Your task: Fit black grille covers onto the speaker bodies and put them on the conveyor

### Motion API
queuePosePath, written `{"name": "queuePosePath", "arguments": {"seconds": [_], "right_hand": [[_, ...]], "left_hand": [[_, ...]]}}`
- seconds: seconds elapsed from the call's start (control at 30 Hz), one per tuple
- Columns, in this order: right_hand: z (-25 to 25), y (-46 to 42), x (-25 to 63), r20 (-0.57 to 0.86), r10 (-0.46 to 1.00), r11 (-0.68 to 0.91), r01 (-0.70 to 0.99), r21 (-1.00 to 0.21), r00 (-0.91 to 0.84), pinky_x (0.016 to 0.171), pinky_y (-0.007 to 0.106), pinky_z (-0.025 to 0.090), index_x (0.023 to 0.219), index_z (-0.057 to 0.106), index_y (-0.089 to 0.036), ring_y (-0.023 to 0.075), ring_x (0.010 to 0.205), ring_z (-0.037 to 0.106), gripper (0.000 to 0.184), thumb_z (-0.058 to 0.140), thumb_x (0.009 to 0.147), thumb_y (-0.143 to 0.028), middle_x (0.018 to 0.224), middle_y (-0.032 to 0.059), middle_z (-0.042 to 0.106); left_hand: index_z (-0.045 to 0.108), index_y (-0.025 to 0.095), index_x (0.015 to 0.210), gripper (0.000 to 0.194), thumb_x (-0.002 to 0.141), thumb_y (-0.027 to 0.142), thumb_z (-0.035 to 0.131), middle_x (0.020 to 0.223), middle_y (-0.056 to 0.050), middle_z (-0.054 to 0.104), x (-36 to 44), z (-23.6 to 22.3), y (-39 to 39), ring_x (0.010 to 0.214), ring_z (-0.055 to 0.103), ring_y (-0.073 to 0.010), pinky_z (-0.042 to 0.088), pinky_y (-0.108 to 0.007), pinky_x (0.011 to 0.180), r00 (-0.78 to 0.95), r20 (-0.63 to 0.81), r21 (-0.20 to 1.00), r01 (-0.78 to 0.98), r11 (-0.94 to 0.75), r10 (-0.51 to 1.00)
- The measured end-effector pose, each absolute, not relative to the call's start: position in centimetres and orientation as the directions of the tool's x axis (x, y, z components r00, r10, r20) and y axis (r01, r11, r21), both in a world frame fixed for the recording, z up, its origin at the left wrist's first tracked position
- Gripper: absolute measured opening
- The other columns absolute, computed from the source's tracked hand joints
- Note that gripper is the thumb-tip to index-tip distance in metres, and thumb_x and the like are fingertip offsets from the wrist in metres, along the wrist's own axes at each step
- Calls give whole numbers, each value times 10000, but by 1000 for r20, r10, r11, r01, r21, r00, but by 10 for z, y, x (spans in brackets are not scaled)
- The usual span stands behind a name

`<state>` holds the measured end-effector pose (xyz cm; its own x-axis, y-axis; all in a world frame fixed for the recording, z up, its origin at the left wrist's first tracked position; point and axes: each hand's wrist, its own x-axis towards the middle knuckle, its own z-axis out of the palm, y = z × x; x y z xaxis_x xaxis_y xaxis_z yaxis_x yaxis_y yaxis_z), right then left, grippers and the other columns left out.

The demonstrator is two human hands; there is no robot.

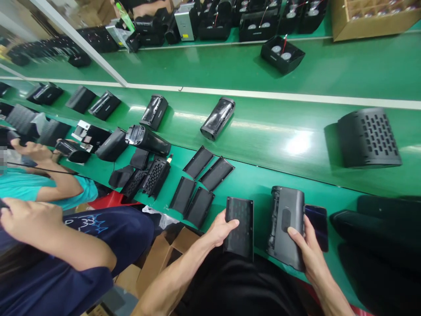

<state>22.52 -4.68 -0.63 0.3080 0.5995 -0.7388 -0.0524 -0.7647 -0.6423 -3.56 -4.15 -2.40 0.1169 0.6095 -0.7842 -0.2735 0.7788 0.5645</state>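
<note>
At the near edge of the tabletop (255,181), left hand (221,229) clamped on black panel (241,224), right hand (309,246) clamped on dark housing (289,206) (oval patch facing up).

So, wearer's look: black clothing (250,285) at the bottom centre of the frame, plain matte fabric as far as I can see, so dark that seams and folds mostly get lost. Can't tell if it's a tee or something else, tbh. Both forearms are bare down to the wrists, kinda slim, running off the bottom edge. Left hand (221,231) around lower centre and right hand (308,249) at lower right are bare too, with slender fingers.
</note>
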Motion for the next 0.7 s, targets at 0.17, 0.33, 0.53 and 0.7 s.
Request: {"name": "queuePosePath", "arguments": {"seconds": [0.17, 0.33, 0.53, 0.7], "right_hand": [[-11, -49, 227, -725, 615, -755, -32, -655, 309, 1196, 553, 406, 1674, 300, -339, 432, 1448, 485, 1160, 811, 706, -724, 1664, 78, 446], [-12, -51, 228, -724, 618, -759, -10, -651, 306, 1201, 507, 404, 1669, 303, -363, 401, 1481, 446, 1123, 796, 728, -727, 1664, 48, 446], [-11, -50, 228, -734, 613, -756, -51, -652, 293, 1187, 531, 412, 1670, 301, -359, 425, 1415, 514, 1151, 816, 708, -723, 1658, 71, 449], [-7, -49, 227, -699, 650, -727, -23, -686, 299, 1225, 517, 359, 1664, 323, -320, 405, 1496, 420, 1109, 802, 741, -705, 1677, 84, 420]], "left_hand": [[666, 157, 1170, 724, 579, 479, 931, 872, -11, 676, -36, -22, -39, 744, 577, -151, 495, -299, 749, 122, -798, 546, -266, 794, 590], [677, 157, 1169, 691, 596, 452, 925, 882, -15, 687, -37, -23, -39, 750, 591, -150, 500, -292, 753, 121, -793, 553, -264, 790, 596], [678, 171, 1201, 642, 638, 396, 889, 920, -26, 705, -35, -25, -39, 770, 627, -173, 520, -308, 750, 138, -799, 536, -274, 798, 585], [695, 177, 1182, 497, 715, 292, 820, 961, -35, 732, -35, -36, -43, 813, 639, -177, 524, -314, 818, 79, -794, 581, -197, 790, 603]]}}
